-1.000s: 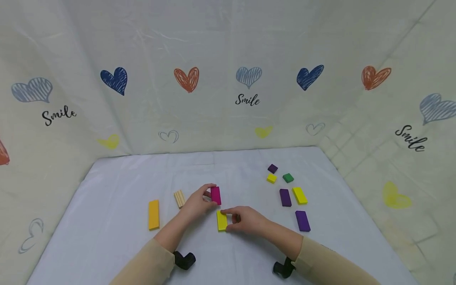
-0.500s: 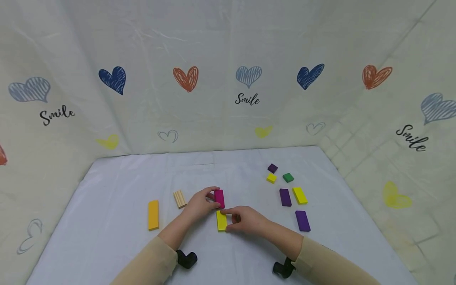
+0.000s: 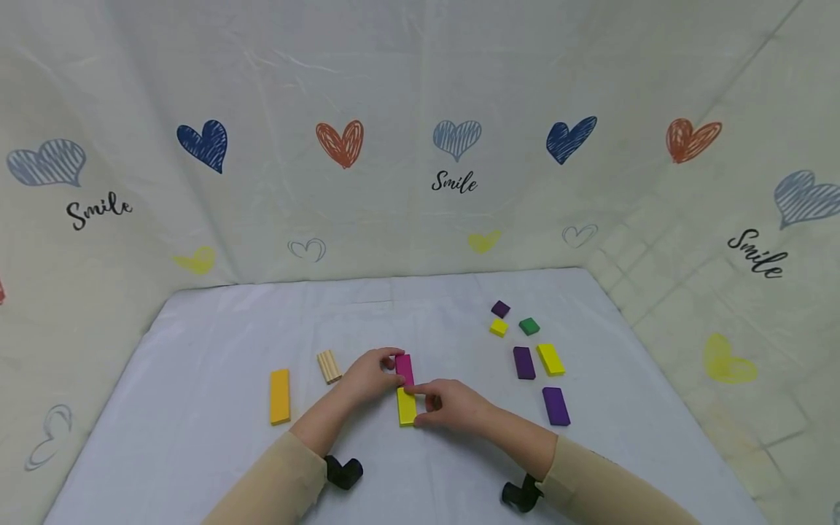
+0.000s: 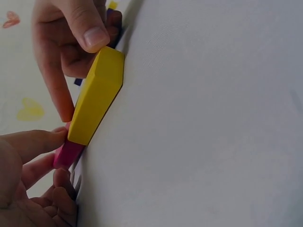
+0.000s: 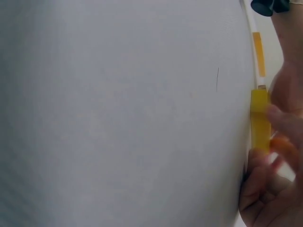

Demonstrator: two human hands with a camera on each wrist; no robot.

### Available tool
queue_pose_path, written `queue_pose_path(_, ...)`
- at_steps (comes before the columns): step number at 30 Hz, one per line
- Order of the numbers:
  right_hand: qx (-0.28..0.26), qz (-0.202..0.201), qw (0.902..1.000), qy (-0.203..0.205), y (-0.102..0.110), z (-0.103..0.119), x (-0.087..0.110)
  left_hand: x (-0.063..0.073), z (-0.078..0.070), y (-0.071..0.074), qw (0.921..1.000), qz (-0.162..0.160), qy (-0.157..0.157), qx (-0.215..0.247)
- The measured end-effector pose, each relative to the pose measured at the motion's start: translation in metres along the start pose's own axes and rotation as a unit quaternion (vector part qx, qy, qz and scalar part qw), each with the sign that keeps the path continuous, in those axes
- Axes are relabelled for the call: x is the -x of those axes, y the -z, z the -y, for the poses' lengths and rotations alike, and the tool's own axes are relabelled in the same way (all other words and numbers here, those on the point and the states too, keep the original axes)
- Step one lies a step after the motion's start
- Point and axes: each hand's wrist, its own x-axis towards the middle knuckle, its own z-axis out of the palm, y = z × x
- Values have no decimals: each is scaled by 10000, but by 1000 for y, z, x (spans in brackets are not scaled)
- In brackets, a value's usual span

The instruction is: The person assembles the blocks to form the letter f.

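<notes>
In the head view a pink block (image 3: pixel 405 370) and a yellow block (image 3: pixel 406 407) lie end to end in line on the white cloth, the pink one farther from me. My left hand (image 3: pixel 369 376) pinches the pink block between thumb and forefinger from its left side. With thumb and forefinger at opposite ends of its right edge, my right hand (image 3: pixel 456 405) holds the yellow block. From the left wrist the yellow block (image 4: pixel 97 94) shows its near end, and its far end meets the pink block (image 4: pixel 69 155), which fingers partly cover.
Left of my hands lie an orange block (image 3: pixel 279 397) and a group of thin wooden sticks (image 3: pixel 329 367). To the right are purple blocks (image 3: pixel 556 406), another yellow block (image 3: pixel 550 359), a green piece (image 3: pixel 529 326) and a small yellow piece (image 3: pixel 499 327). A printed curtain (image 3: pixel 394 219) rises behind the table.
My left hand has brought the pink block right and toward me, up against the far end of the yellow block. The right hand has stayed on the yellow block.
</notes>
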Motion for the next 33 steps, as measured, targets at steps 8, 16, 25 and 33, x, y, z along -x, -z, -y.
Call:
queue_pose_path(8, 38, 22, 10000, 20, 0, -1, -1, -3, 0, 3, 9998, 136, 66, -140)
queue_pose_path(16, 31, 20, 10000, 20, 0, 0, -2, -2, 0, 6, 9997, 180, 105, -140)
queue_pose_path(25, -231, -102, 9997, -17, 2, -2, -1, 0, 0, 6, 9996, 271, -3, -108)
queue_pose_path(33, -212, -98, 9997, -89, 6, 0, -3, 0, 0, 5, 9988, 467, -37, -124)
